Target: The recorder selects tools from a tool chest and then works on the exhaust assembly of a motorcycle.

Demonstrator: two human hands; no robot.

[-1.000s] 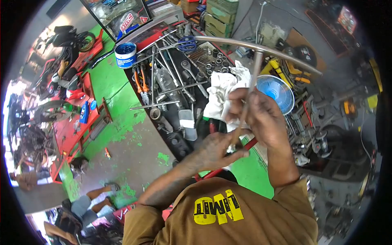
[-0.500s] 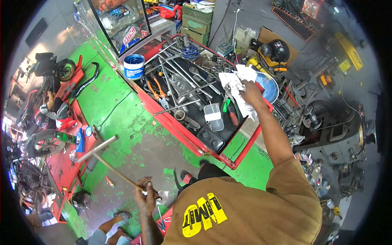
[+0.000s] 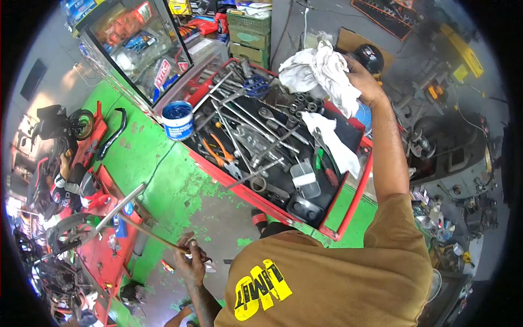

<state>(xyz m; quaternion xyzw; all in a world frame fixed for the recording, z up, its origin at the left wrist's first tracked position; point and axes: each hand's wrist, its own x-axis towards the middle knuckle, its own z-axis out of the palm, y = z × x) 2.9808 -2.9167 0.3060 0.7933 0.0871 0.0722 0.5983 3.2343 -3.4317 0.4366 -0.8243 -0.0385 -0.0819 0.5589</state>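
The right hand's (image 3: pixel 366 82) fingers pinch a bunched white cloth (image 3: pixel 318 68) over the worktop (image 3: pixel 272 209); left of it, the left hand's (image 3: pixel 193 260) fingers seem curled on the T-bar (image 3: pixel 151 233). Best gather loose folds inward.

A blue-and-white tub (image 3: pixel 178 121) stands at the left edge of a red tool cart (image 3: pixel 256 197), where orange-handled pliers (image 3: pixel 213 152) and a clear plastic box (image 3: pixel 306 180) lie. Beyond are a glass display case (image 3: pixel 143 46), stacked green crates (image 3: pixel 249 39) and a black helmet (image 3: pixel 371 58).
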